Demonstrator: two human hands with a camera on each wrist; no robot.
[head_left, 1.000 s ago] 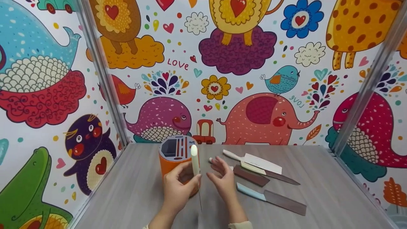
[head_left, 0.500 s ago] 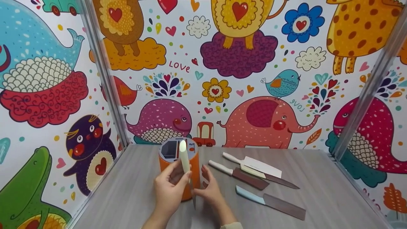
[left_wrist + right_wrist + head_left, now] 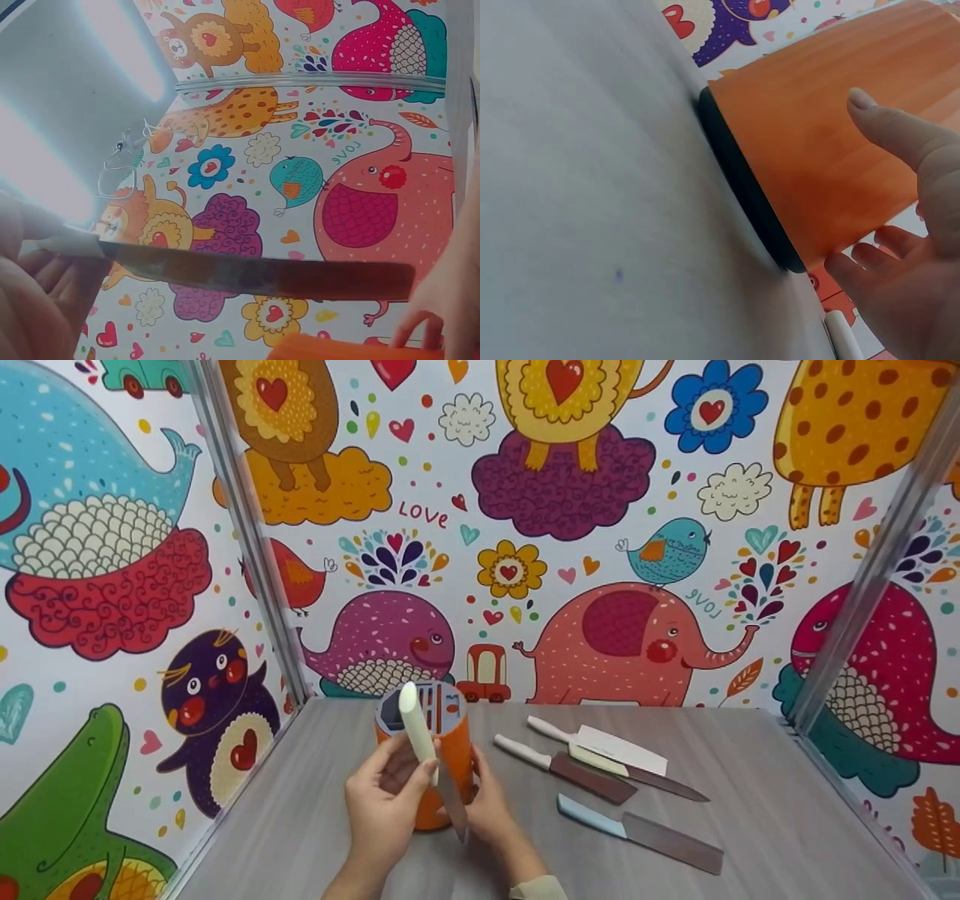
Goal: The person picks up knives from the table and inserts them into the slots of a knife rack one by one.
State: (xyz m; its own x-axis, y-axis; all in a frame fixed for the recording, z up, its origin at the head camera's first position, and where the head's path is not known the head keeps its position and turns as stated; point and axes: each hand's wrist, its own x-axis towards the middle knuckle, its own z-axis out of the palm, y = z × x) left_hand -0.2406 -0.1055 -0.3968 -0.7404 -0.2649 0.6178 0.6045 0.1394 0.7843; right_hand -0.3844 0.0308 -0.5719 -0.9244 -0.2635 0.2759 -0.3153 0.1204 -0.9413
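Note:
My left hand point(image 3: 381, 802) pinches the pale green handle of a knife point(image 3: 418, 724) in front of the knife block. Its blade slants downward to the right, and the left wrist view shows the blade point(image 3: 262, 277) side-on. The orange cylindrical knife block point(image 3: 456, 746) stands upright, with a grey slotted top and a dark base. At its right side is my right hand point(image 3: 489, 810). In the right wrist view its thumb point(image 3: 892, 124) is extended before the orange wall, while the fingertips lie at the block's edge; whether the thumb touches is unclear.
Right of the block lie several knives: a white cleaver point(image 3: 622, 748), a brown-bladed one with a white handle point(image 3: 592, 777), a dark pointed one point(image 3: 667, 784) and a blue-handled cleaver point(image 3: 671, 841). Patterned panels point(image 3: 510, 622) wall in the grey table point(image 3: 285, 810).
The left hand has moved left with the knife, whose handle now leans left. My right hand has come from beside the block onto its right side.

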